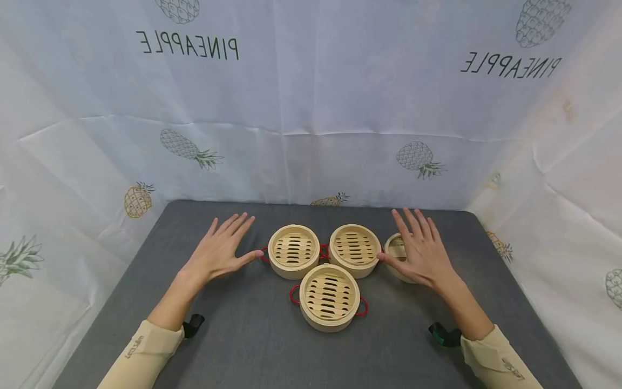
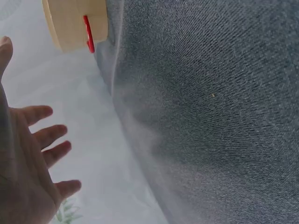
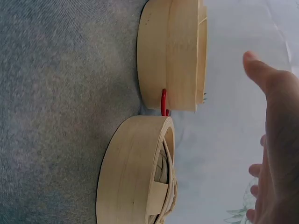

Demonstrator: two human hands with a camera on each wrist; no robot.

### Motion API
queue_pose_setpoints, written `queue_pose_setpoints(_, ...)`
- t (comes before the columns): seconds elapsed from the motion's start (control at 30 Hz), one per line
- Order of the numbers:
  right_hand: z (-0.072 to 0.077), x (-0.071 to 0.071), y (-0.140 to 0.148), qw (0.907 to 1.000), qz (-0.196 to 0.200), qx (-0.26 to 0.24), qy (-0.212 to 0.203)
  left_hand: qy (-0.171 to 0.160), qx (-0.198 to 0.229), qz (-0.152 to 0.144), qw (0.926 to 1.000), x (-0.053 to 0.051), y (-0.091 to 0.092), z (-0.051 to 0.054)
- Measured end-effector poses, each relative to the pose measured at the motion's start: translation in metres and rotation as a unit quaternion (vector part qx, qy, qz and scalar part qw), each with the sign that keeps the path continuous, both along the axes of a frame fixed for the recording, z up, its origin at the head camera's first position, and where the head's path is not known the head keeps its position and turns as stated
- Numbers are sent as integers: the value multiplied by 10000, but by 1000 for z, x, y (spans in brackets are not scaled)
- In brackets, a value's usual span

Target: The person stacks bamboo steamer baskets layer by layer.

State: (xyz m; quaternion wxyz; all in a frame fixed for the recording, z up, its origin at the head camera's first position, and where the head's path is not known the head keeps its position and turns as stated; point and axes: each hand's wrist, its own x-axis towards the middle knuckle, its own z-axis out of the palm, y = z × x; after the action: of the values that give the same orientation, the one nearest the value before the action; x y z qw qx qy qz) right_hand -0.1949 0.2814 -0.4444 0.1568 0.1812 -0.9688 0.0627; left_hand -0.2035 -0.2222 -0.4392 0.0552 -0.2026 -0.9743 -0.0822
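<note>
Three round bamboo steamer baskets with slatted bottoms and red handles sit on the table: a left one (image 1: 293, 246), a middle one (image 1: 355, 245) and a front one (image 1: 328, 294). My left hand (image 1: 221, 251) is held with straight, spread fingers left of the left basket, its thumb tip near that basket's red handle (image 2: 88, 35). Spread out likewise, my right hand (image 1: 421, 254) hovers over a fourth round bamboo piece (image 3: 133, 168), partly hiding it in the head view. That piece shows woven strips inside, perhaps a steamer lid. Neither hand holds anything.
A dark grey cloth covers the table (image 1: 233, 335). White curtains (image 1: 311, 97) printed with pineapples hang behind it and at both sides. Dark bands (image 1: 193, 326) show at the sleeve cuffs.
</note>
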Motion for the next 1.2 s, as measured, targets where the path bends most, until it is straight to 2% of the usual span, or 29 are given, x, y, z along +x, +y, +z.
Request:
queue_pose_setpoints(0.2,0,2,-1,9999,148,-30,64,-375,343,-95,9987,1,4,-1)
queue_pose_setpoints(0.4,0,4,-2,9997,189,-76,101,-995,744,-30,9922,3,10,-2)
queue_pose_setpoints(0.53,0,6,-2,9996,222,-120,126,-1220,915,-90,9883,3,12,-1)
queue_pose_setpoints(0.7,-1,8,-2,9995,261,-137,116,-1371,1023,-187,9851,2,13,-3)
queue_pose_setpoints(0.9,-3,10,-1,9993,278,-199,130,-1372,1202,-471,9821,0,14,-7)
queue_pose_setpoints(1.2,0,10,0,9991,283,-285,107,-1366,1399,-842,9771,-2,18,-6)
